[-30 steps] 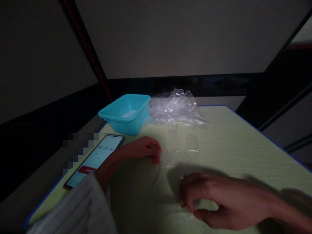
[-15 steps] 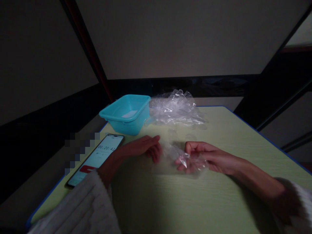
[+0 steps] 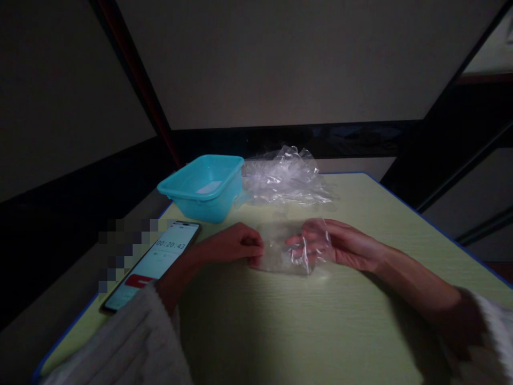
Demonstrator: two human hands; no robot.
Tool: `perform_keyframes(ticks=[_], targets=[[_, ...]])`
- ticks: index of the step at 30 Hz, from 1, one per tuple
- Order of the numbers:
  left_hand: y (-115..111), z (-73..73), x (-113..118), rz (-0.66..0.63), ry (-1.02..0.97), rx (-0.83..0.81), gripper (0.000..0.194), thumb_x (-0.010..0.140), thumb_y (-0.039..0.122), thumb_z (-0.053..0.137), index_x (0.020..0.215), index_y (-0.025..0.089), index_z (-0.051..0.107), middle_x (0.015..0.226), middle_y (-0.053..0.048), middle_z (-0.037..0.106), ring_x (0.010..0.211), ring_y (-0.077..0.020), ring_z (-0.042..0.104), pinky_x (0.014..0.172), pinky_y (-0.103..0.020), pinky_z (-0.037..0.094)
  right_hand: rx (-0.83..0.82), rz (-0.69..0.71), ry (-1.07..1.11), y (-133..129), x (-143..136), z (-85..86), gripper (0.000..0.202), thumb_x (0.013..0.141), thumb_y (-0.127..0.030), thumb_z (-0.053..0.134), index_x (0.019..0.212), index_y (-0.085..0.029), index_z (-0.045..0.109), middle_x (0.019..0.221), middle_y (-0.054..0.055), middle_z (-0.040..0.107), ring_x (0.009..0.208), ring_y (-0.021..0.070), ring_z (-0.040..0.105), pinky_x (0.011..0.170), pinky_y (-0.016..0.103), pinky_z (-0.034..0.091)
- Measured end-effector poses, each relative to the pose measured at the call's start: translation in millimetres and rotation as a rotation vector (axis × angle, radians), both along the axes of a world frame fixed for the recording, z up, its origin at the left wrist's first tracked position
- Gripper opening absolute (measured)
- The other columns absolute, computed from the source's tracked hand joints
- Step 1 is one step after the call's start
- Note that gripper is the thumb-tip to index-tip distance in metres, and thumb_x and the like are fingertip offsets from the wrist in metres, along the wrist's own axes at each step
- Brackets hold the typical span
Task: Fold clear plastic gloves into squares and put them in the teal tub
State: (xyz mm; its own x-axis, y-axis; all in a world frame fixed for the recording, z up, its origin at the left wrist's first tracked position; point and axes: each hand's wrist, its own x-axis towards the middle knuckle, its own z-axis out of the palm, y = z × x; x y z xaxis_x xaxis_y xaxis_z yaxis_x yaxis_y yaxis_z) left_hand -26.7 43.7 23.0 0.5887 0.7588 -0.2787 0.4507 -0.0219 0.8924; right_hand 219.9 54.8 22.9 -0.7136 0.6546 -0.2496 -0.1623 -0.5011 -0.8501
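Note:
A clear plastic bag (image 3: 280,254) is spread low over the table between my hands. My left hand (image 3: 242,245) pinches its left edge, thumb against the bent fingers. At the bag's right end, my right hand (image 3: 324,243) has its fingers spread, and they show through the film; whether they are inside the bag or behind it I cannot tell. Farther back lies a crumpled heap of clear plastic bags (image 3: 286,176), right beside a turquoise basket (image 3: 212,206) with something white and flat in it.
A phone (image 3: 160,262) showing a running timer lies left of my left forearm, partly covered by the sleeve. The pale green table (image 3: 280,331) has a blue edge. A wall panel stands behind it.
My left hand has closed on the bag's left edge. The fingers of my right hand have spread, and the bag is flatter and wider. The timer has advanced.

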Motion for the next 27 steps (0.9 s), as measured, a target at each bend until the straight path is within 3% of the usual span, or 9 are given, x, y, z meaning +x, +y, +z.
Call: perform_keyframes(ticks=[2, 5, 8, 11, 20, 27], targets=[[0.3, -0.2, 0.2, -0.002, -0.019, 0.0, 0.019, 0.073, 0.031, 0.058, 0.065, 0.015, 0.055, 0.063, 0.001, 0.064, 0.059, -0.0108, 0.059, 0.059, -0.021, 0.043, 0.034, -0.001, -0.053, -0.1, 5.4, 4.1, 0.034, 0.084, -0.047, 0.05, 0.083, -0.014, 0.058, 0.091, 0.012, 0.068, 0.083, 0.0185, 0.067, 0.074, 0.029, 0.053], [-1.0, 1.4, 1.4, 0.007, -0.046, 0.013, 0.019, 0.076, 0.032, 0.056, 0.066, 0.015, 0.052, 0.062, 0.001, 0.064, 0.058, -0.0104, 0.058, 0.058, -0.021, 0.043, 0.136, -0.026, -0.171, -3.1, 14.3, 11.6, 0.047, 0.075, -0.059, 0.054, 0.087, -0.014, 0.06, 0.096, 0.012, 0.067, 0.084, 0.0186, 0.066, 0.076, 0.029, 0.052], [-2.8, 2.6, 3.4, 0.032, -0.051, 0.019, 0.02, 0.078, 0.033, 0.054, 0.067, 0.017, 0.048, 0.06, 0.001, 0.063, 0.055, -0.0104, 0.058, 0.056, -0.021, 0.042, 0.29, -0.028, -0.321, -7.8, 19.3, 16.1, 0.036, 0.065, -0.045, 0.071, 0.081, -0.014, 0.061, 0.085, 0.005, 0.067, 0.076, 0.0131, 0.063, 0.069, 0.023, 0.05], [-2.8, 1.2, 4.4, 0.043, -0.055, 0.02, 0.019, 0.079, 0.032, 0.051, 0.069, 0.017, 0.046, 0.058, 0.002, 0.063, 0.053, -0.0103, 0.059, 0.052, -0.02, 0.04, 0.405, 0.011, -0.412, -10.6, 18.8, 14.1, 0.025, 0.064, -0.032, 0.074, 0.07, -0.013, 0.059, 0.065, -0.001, 0.06, 0.058, 0.0065, 0.055, 0.057, 0.018, 0.044], [1.2, -5.1, 6.5, 0.085, -0.026, 0.104, 0.017, 0.08, 0.028, 0.047, 0.068, 0.016, 0.045, 0.052, 0.002, 0.06, 0.046, -0.0085, 0.055, 0.042, -0.017, 0.034, 0.389, -0.102, -0.469, -9.0, 11.7, -0.7, 0.029, 0.067, -0.039, 0.067, 0.075, -0.015, 0.052, 0.063, -0.004, 0.051, 0.055, 0.0076, 0.052, 0.052, 0.022, 0.048], [2.3, -3.8, 7.7, 0.179, 0.006, 0.093, 0.018, 0.079, 0.028, 0.049, 0.066, 0.015, 0.048, 0.05, 0.001, 0.06, 0.043, -0.008, 0.053, 0.042, -0.017, 0.034, 0.46, -0.1, -0.467, -6.5, 12.6, -11.0, 0.029, 0.072, -0.041, 0.062, 0.076, -0.016, 0.049, 0.061, -0.004, 0.052, 0.051, 0.0074, 0.052, 0.047, 0.021, 0.047]])
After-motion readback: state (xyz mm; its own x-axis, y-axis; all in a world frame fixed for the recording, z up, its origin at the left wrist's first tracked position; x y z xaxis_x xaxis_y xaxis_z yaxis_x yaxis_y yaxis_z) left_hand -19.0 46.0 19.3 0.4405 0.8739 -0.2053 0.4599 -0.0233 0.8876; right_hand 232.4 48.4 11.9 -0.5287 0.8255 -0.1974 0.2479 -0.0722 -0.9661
